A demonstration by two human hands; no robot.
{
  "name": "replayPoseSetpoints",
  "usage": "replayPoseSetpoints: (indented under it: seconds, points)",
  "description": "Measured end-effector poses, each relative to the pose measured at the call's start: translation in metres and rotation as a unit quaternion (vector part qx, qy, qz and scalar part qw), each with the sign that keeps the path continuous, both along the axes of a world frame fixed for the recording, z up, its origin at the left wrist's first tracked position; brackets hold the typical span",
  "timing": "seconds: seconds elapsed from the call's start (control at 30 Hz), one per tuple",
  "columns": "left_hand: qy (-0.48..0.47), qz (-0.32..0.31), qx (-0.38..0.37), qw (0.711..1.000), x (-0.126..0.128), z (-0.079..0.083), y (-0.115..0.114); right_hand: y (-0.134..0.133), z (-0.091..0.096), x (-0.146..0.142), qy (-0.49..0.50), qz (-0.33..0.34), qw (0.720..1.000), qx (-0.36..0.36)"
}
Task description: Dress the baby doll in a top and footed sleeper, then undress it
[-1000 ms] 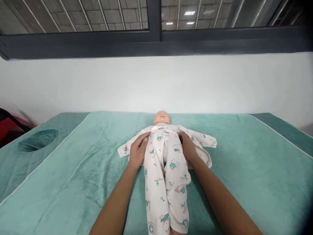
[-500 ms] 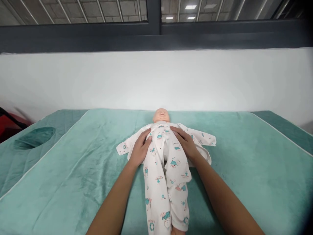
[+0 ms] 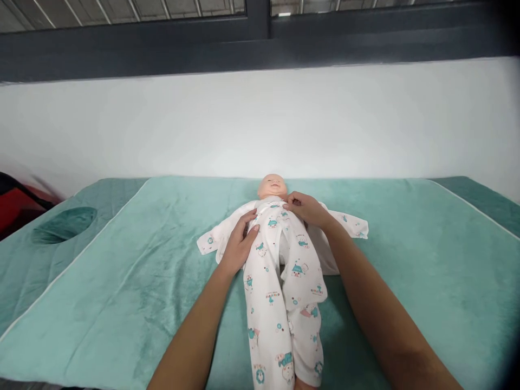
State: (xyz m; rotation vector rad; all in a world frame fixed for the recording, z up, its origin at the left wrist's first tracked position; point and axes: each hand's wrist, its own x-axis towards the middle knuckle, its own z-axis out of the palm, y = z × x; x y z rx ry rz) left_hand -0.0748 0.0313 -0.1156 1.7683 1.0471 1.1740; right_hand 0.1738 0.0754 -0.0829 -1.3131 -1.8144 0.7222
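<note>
A baby doll (image 3: 272,187) lies on its back, head toward the wall. It wears a white long-sleeved shirt (image 3: 233,219) with the sleeves spread out, and white printed trousers (image 3: 266,303) whose waist reaches high on the chest. My left hand (image 3: 240,244) rests open against the doll's side at the trousers' edge, thumb apart from the fingers. At the upper chest, my right hand (image 3: 307,209) has its fingertips pinched together at the trousers' top edge. Whether the shirt cloth is caught in the pinch too cannot be seen. One foot shows at the bottom edge.
A green velvety cover (image 3: 122,292) with white piping lies over a padded bed. An oval hole (image 3: 65,225) opens at the bed's left end, near a red and black item (image 3: 20,206). Behind stand a white wall (image 3: 203,124) and a dark window frame (image 3: 162,51).
My right hand has risen toward the doll's neck, its fingers going from flat on the trousers to a pinch. My left hand stays at the doll's side. The view has tilted down slightly.
</note>
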Motion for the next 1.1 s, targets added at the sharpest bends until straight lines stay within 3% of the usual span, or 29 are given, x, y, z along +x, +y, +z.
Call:
replayPoseSetpoints:
  seconds: [0.2, 0.27, 0.33, 0.4, 0.47, 0.63, 0.73, 0.8, 0.9, 1.0, 1.1]
  points:
    - [0.037, 0.040, 0.028, 0.998, 0.000, -0.003, 0.003, 0.021, -0.012, -0.007, -0.006, -0.083, 0.996, -0.010]
    - [0.043, 0.062, 0.034, 0.997, -0.002, -0.003, 0.004, 0.014, -0.017, -0.014, 0.041, -0.122, 0.992, 0.016]
    - [0.051, 0.086, 0.046, 0.994, -0.004, -0.005, 0.005, -0.009, -0.020, -0.019, 0.081, -0.171, 0.978, 0.092]
    - [0.059, 0.116, 0.058, 0.990, -0.008, -0.007, 0.006, -0.050, -0.022, -0.022, 0.088, -0.205, 0.960, 0.170]
    - [0.063, 0.151, 0.064, 0.984, -0.011, -0.011, 0.008, -0.108, -0.025, -0.022, 0.077, -0.202, 0.958, 0.189]
    - [0.062, 0.194, 0.063, 0.977, -0.017, -0.013, -0.005, -0.266, -0.050, -0.025, 0.033, -0.030, 0.997, 0.061]
    - [0.059, 0.217, 0.070, 0.972, -0.021, -0.013, -0.047, -0.315, -0.063, -0.036, -0.036, -0.034, 0.998, 0.028]
    - [0.045, 0.225, 0.066, 0.971, -0.024, -0.015, -0.092, -0.323, -0.067, -0.046, -0.073, -0.071, 0.994, 0.040]
    - [0.030, 0.163, 0.039, 0.985, -0.027, -0.024, -0.172, -0.319, -0.071, -0.057, -0.094, -0.102, 0.988, 0.069]
    - [0.079, 0.084, 0.034, 0.993, -0.022, -0.037, -0.241, -0.320, -0.072, -0.061, -0.035, -0.091, 0.992, 0.077]
    - [0.146, 0.116, 0.016, 0.982, -0.008, -0.048, -0.279, -0.337, -0.066, -0.059, 0.090, -0.051, 0.993, 0.056]
